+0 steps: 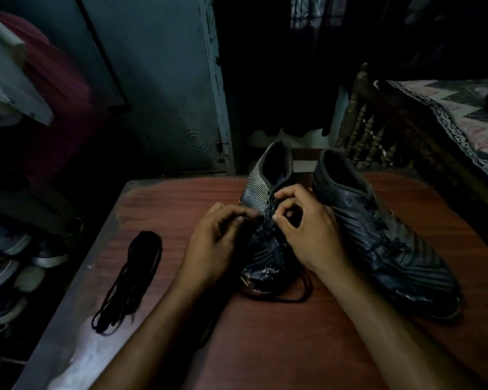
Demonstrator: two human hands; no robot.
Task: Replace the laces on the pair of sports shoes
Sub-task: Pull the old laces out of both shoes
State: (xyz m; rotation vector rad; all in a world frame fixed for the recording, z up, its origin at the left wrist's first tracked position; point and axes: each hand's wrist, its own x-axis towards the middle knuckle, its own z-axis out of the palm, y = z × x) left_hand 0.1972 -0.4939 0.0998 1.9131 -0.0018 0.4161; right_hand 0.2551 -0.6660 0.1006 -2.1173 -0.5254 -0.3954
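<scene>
Two dark sports shoes stand side by side on a reddish wooden table [181, 277]. The left shoe [261, 192], black with a pale striped flank, lies with its long axis running away from me: toe toward me, open heel collar at the far end. The right shoe [383, 235] sits just beside it, its axis angled, with the toe pointing toward me and to the right and the heel away.

My left hand [214, 243] rests over the left side of the left shoe's lacing, its fingers curled and pinching the shoe's lace [265, 232] at the eyelets. My right hand [310, 232] comes in from the other side, thumb and fingers curled, pinching the same lace near the upper eyelets. A loose loop of this lace [299, 294] trails onto the table past the toe.

A bundle of spare black laces [133, 280] lies well apart to the left on the table, its long axis running roughly from near to far.

In the dim surroundings: a door [164, 80] behind, stacked shoes [9, 263] at far left, a bed with a patterned cover [462, 114] at right.
</scene>
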